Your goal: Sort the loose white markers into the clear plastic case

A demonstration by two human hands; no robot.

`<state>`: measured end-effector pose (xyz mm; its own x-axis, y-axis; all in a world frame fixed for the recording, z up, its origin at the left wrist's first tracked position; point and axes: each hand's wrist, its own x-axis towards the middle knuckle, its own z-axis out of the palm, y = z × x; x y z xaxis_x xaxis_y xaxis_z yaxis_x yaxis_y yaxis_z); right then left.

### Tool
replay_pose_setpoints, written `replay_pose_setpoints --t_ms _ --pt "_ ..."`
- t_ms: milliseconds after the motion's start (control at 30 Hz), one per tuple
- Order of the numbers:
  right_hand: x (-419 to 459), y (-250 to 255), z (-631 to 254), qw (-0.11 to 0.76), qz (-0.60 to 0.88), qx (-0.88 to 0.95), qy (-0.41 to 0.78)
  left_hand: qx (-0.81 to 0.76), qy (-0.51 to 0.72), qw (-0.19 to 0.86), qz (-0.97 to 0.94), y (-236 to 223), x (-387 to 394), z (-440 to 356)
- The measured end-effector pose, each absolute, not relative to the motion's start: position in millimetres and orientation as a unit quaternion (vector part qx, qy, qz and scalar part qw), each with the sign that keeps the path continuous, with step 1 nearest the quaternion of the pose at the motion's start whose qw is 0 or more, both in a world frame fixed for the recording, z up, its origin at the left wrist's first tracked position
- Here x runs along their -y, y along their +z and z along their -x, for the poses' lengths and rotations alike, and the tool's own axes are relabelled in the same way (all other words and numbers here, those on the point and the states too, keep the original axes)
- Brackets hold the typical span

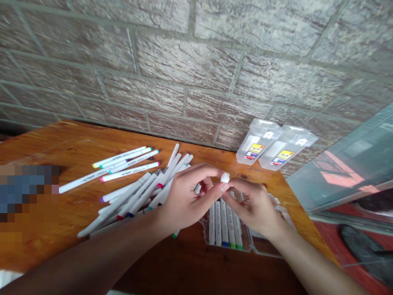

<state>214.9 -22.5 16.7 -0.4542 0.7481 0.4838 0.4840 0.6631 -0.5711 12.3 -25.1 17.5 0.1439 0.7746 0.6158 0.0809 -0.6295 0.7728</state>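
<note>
I see white marker (225, 178) end-on, held up nr open clear case (252, 247), pinched btwn L hand (190, 196) thumb + index. R hand (256, 207) fingertips right at it, can't tell if gripping. Marker row (225, 225) in case, loose pile (141, 196) on tbl (61, 143) to L, 2 clear boxes (282, 143) by wall (159, 82).

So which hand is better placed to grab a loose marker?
Probably the left hand: it is beside the loose markers, while the right hand is over the open case. Both meet at a white marker, though.
</note>
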Motion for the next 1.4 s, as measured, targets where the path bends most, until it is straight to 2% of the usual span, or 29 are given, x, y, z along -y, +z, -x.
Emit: replay_pose_setpoints --t_ms 367,933,1400 --pt "20.7 20.1 -214.2 0.406 0.351 0.827 0.166 -0.244 0.558 0.271 -0.746 15.1 32.2 -9.4" --pt "21.3 19.0 -214.1 0.405 0.358 0.826 0.158 -0.261 0.550 0.282 -0.741 18.9 34.9 -9.9" --pt "21.8 21.2 -213.6 0.406 0.354 0.829 0.147 -0.239 0.548 0.241 -0.765 17.1 33.7 -9.6"
